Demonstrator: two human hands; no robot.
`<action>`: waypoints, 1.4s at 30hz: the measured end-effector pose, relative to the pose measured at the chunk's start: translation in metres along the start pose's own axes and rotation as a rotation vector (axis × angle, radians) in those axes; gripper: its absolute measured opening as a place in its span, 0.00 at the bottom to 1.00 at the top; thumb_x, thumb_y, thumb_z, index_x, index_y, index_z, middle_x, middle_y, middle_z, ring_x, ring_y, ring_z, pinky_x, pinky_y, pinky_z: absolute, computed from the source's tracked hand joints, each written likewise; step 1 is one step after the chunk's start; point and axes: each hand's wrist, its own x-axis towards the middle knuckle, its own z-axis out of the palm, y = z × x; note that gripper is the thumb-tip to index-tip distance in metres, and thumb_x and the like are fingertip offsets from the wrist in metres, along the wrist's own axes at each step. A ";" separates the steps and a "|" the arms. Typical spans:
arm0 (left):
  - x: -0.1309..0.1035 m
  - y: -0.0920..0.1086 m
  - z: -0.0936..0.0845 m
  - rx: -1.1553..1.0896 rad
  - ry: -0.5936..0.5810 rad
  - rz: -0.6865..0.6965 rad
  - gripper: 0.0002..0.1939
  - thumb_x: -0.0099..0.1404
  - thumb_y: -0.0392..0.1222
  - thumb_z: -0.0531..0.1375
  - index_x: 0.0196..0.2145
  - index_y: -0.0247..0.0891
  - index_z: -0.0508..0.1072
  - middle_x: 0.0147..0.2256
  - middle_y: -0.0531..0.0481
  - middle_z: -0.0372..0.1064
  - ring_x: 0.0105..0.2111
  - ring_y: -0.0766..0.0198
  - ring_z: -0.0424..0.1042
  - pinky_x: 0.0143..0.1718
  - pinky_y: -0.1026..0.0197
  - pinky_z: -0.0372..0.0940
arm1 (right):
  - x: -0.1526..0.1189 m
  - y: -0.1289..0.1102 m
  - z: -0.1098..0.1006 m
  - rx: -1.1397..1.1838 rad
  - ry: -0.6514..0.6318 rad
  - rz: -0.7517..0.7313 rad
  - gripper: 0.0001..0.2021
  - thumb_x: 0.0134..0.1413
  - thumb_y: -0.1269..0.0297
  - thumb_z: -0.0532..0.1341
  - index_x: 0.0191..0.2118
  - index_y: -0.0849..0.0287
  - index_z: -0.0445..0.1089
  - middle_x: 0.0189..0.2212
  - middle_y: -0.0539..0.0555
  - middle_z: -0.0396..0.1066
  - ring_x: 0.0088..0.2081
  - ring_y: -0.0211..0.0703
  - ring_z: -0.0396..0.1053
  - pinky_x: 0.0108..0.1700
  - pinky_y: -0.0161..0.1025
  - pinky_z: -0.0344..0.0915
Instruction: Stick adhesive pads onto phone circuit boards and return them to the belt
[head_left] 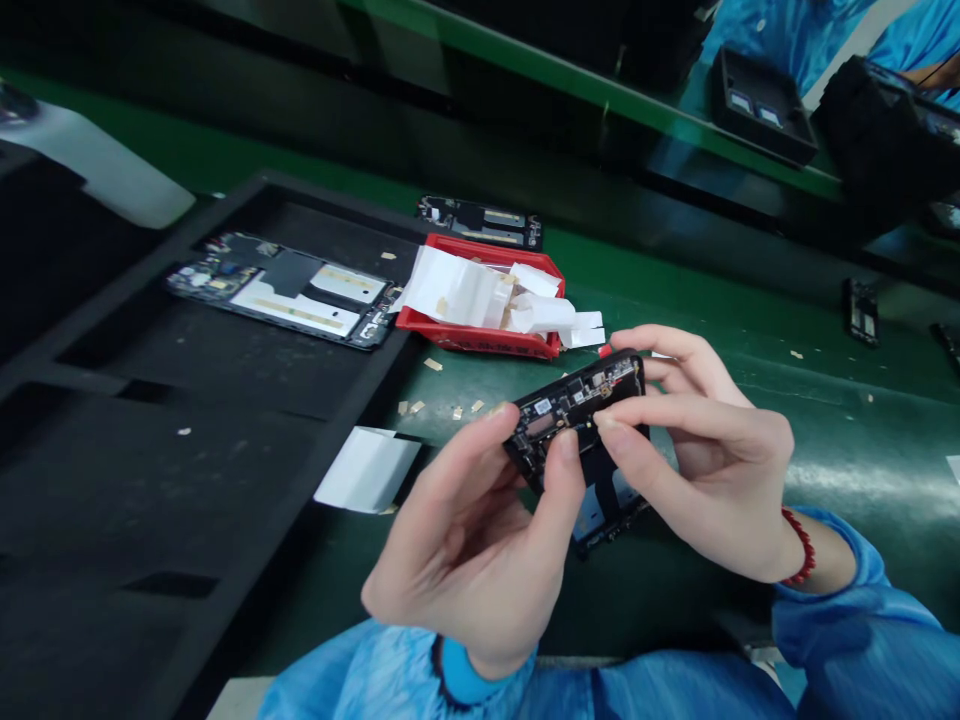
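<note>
An opened phone [556, 410] with its circuit board and inner parts exposed is held tilted above the green bench. My left hand [480, 540] grips it by the left end, the index finger along the edge and the thumb on the board. Over the board, the thumb and index fingertips of my right hand [705, 450] are pressed together; whatever is between them is too small to make out. Its other fingers curl behind the phone's right end. Beyond the phone stands a red bin [480, 340] heaped with white liner strips [457, 285].
On the left, a black foam tray [247, 560] bears another opened phone [292, 295]. One more opened phone [487, 222] lies behind the bin. A folded white sheet [367, 468] and small tan scraps [433, 364] dot the bench [750, 340]. Across the bench is a person's blue sleeve [780, 35].
</note>
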 end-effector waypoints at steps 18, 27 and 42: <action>0.006 0.002 0.001 0.009 -0.060 -0.159 0.19 0.53 0.26 0.71 0.42 0.39 0.82 0.32 0.56 0.83 0.29 0.60 0.83 0.35 0.62 0.81 | 0.008 0.016 -0.004 0.168 -0.060 0.150 0.09 0.54 0.77 0.69 0.37 0.56 0.74 0.45 0.54 0.70 0.49 0.41 0.74 0.49 0.38 0.76; 0.008 -0.013 0.001 -0.089 -0.043 -0.188 0.16 0.55 0.29 0.71 0.42 0.38 0.81 0.34 0.53 0.83 0.32 0.62 0.84 0.37 0.67 0.79 | -0.006 0.027 0.003 0.199 -0.040 0.196 0.22 0.55 0.73 0.70 0.52 0.49 0.67 0.52 0.53 0.70 0.50 0.38 0.75 0.51 0.35 0.75; 0.002 -0.015 -0.072 0.459 -0.555 0.052 0.15 0.69 0.38 0.59 0.52 0.42 0.77 0.51 0.40 0.77 0.55 0.49 0.74 0.62 0.46 0.67 | 0.137 0.152 -0.190 -0.348 -0.004 0.234 0.13 0.68 0.57 0.61 0.52 0.56 0.72 0.52 0.57 0.73 0.48 0.46 0.74 0.48 0.45 0.75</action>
